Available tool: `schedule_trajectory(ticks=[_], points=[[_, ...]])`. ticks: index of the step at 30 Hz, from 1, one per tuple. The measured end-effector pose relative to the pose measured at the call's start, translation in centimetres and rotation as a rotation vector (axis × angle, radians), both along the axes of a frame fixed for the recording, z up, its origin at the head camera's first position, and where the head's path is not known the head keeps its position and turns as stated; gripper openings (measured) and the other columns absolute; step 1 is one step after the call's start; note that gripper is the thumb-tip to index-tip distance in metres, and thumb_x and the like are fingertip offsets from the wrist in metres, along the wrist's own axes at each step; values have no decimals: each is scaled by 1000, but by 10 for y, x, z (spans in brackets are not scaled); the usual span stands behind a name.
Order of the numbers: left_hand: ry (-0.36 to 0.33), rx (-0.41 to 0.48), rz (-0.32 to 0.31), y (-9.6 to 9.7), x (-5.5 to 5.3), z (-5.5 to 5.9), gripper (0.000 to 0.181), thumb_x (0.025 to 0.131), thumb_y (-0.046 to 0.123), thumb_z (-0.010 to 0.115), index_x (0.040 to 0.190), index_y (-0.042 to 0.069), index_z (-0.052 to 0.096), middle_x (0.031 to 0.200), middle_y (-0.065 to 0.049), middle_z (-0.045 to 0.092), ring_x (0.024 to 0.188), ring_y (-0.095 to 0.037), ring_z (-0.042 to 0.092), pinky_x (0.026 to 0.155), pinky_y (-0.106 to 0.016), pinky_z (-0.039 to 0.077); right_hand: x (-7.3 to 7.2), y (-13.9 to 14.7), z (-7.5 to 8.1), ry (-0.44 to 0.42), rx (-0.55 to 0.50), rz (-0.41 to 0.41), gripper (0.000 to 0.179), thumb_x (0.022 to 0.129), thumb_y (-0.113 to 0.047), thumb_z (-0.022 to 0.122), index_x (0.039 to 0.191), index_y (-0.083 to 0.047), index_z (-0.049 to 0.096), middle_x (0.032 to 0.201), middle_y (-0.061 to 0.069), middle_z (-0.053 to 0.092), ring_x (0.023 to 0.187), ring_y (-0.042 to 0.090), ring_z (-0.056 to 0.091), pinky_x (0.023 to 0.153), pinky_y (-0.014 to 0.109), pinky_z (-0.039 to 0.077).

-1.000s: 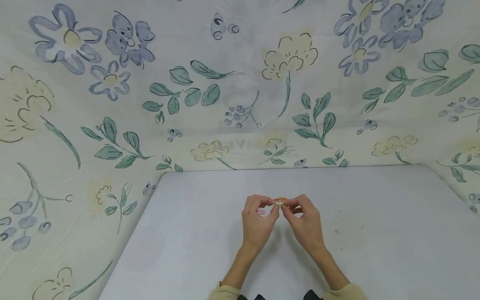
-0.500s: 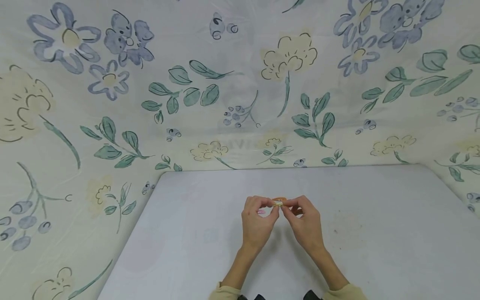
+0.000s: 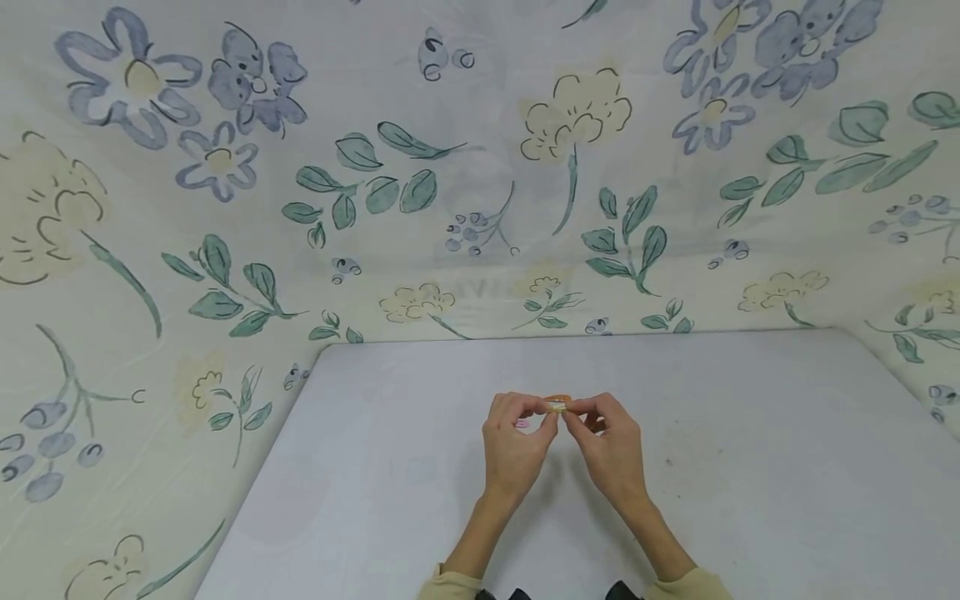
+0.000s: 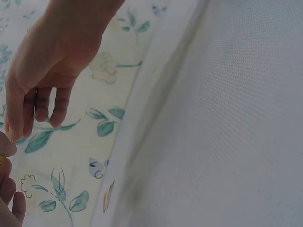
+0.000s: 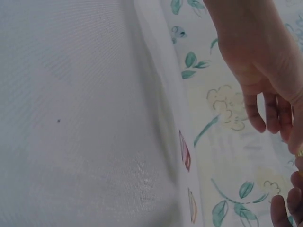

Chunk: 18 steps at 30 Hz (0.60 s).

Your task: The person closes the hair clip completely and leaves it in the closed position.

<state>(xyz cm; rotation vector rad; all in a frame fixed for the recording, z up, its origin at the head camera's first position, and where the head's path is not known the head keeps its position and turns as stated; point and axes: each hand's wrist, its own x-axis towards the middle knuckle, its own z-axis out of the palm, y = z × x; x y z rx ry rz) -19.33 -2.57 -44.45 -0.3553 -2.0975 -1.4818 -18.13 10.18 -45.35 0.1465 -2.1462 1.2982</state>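
Note:
Between both hands is a small yellow hair clip (image 3: 558, 408), mostly covered by the fingertips. My left hand (image 3: 513, 450) pinches its left end between thumb and index finger. The right hand (image 3: 615, 448) pinches the other end the same way, so the fingertips of both nearly meet. Only a yellow sliver of the clip (image 5: 300, 153) shows at the edge of the right wrist view. Just behind the fingers an orange hair clip (image 3: 557, 397) lies on the table. A pink hair clip (image 3: 522, 423) is partly visible through the gap inside the left hand's grip.
The white table (image 3: 390, 450) spreads around the hands, with a few tiny dark specks to the right. A flower-printed cloth (image 3: 480, 192) hangs behind the far edge and along the sides. In the right wrist view the pink clip (image 5: 185, 151) lies apart from the orange clip (image 5: 192, 206).

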Motion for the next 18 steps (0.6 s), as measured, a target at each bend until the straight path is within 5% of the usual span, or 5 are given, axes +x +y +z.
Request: schedule_trajectory(ticks=[10,18], points=[[20,-6,1,-1,-1,-1,13,73,-1,79,78,8,71,81,1,69,81,-15,57,70,-28,52,1,-1,0,-6,2,-3,14,81,1,78,91,-7,70,81,0,64,69,11,48,60,21,42],[51,-1,0,-1,-2,-2,14,73,-3,80,77,9,73,78,2,69,79,-14,58,68,-33,55,1,0,-1,2,-10,2,14,81,2,77,90,-6,71,80,0,63,69,11,47,59,20,41]])
